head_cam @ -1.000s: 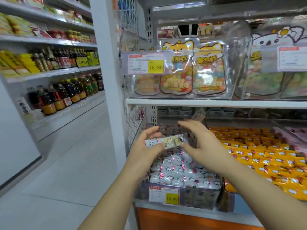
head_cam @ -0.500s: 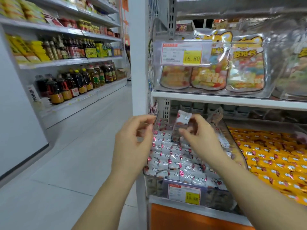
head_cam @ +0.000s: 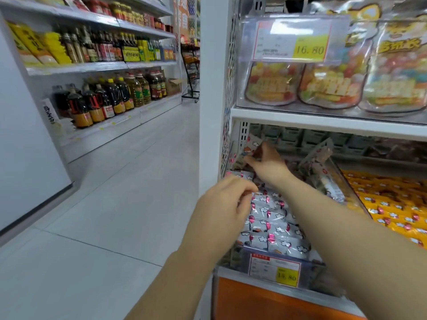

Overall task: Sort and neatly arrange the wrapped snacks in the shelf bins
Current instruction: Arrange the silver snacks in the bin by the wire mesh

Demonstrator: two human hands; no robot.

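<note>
Snack (head_cam: 250,144) pinched in right hand (head_cam: 269,163), bin (head_cam: 309,277) rear | left hand (head_cam: 227,204) curled, grip unclear | orange snacks (head_cam: 392,204) rightward

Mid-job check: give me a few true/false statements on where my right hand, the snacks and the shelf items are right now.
The right hand reaches to the back of the bin of white wrapped snacks. True.
The yellow snacks lie left of the white ones. False: they lie to their right.
The upper price tag reads 16.80. True.
The candy bags sit on the shelf below the bin. False: they sit on the shelf above it.
</note>
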